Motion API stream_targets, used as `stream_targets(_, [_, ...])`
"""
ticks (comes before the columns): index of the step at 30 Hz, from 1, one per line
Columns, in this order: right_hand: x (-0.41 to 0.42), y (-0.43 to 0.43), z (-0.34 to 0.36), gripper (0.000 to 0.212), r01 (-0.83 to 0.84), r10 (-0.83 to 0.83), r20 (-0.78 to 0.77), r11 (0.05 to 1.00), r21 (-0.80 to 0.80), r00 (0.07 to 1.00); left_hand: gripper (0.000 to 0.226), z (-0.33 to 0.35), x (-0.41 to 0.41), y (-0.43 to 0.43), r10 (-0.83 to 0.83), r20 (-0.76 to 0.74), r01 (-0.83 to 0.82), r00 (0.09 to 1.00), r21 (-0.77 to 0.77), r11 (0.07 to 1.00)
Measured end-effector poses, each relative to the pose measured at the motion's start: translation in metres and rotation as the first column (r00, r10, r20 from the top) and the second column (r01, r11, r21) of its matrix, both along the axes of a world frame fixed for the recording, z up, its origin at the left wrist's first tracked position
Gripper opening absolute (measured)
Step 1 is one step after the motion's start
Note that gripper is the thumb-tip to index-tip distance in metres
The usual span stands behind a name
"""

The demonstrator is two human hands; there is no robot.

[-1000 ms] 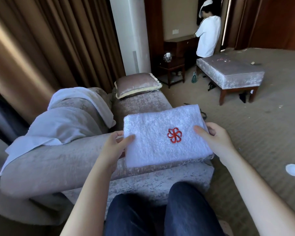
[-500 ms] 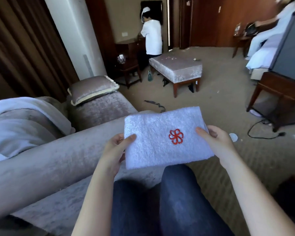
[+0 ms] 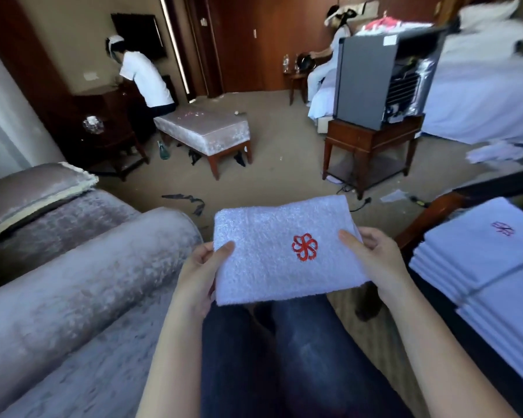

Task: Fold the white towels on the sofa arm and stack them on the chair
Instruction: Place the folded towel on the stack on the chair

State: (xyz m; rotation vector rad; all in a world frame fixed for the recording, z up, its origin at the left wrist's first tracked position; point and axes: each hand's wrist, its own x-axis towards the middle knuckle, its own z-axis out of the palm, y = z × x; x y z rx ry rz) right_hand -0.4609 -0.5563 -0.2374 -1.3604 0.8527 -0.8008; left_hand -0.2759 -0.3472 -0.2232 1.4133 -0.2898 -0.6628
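Observation:
A folded white towel with a red flower emblem hangs in the air above my knees. My left hand grips its left edge, thumb on top. My right hand grips its right edge the same way. To the right, a stack of folded white towels lies on a dark wooden chair, with a second stack in front of it. The grey sofa arm runs along my left side, bare in this view.
A cushion lies on the sofa at far left. An upholstered bench and a wooden stand with a small grey fridge stand ahead on the carpet. Two people work at the back of the room. A bed is at far right.
The view has swung right from the sofa arm toward the chair. The folded towel, held in both hands, has come off the sofa arm and moved right over my knees.

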Motion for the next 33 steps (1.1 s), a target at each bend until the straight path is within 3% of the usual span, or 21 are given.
stream_targets(4, [-0.05, -0.01, -0.005, 0.024, 0.197, -0.197, -0.044, 0.98, -0.018, 0.979, 0.038, -0.008, -0.024, -0.039, -0.138, 0.003, 0.138, 0.99, 0.011, 0.99])
stream_targets(10, [-0.134, -0.011, -0.012, 0.032, 0.457, -0.457, -0.104, 0.889, -0.027, 0.883, 0.041, -0.016, -0.073, -0.095, -0.369, -0.032, 0.37, 0.929, 0.037, 0.928])
stream_targets(17, [-0.207, 0.003, -0.019, 0.029, 0.585, -0.577, -0.172, 0.811, -0.006, 0.798, 0.05, -0.026, -0.133, -0.139, -0.535, -0.064, 0.538, 0.842, 0.033, 0.843])
stream_targets(19, [-0.222, 0.003, -0.023, 0.027, 0.618, -0.606, -0.207, 0.786, -0.007, 0.768, 0.04, -0.029, -0.147, -0.149, -0.568, -0.074, 0.572, 0.819, 0.044, 0.819])
stream_targets(24, [-0.249, 0.0, -0.027, 0.023, 0.62, -0.603, -0.234, 0.785, -0.001, 0.763, 0.03, -0.039, -0.17, -0.172, -0.602, -0.117, 0.611, 0.79, 0.069, 0.789])
stream_targets(29, [-0.269, -0.002, -0.029, 0.037, 0.503, -0.492, -0.188, 0.864, 0.011, 0.85, 0.026, -0.045, -0.187, -0.193, -0.63, -0.149, 0.641, 0.762, 0.038, 0.766])
stream_targets(33, [-0.281, -0.013, -0.041, 0.048, 0.478, -0.467, -0.222, 0.878, -0.005, 0.856, 0.024, -0.056, -0.201, -0.211, -0.648, -0.173, 0.663, 0.742, 0.04, 0.748])
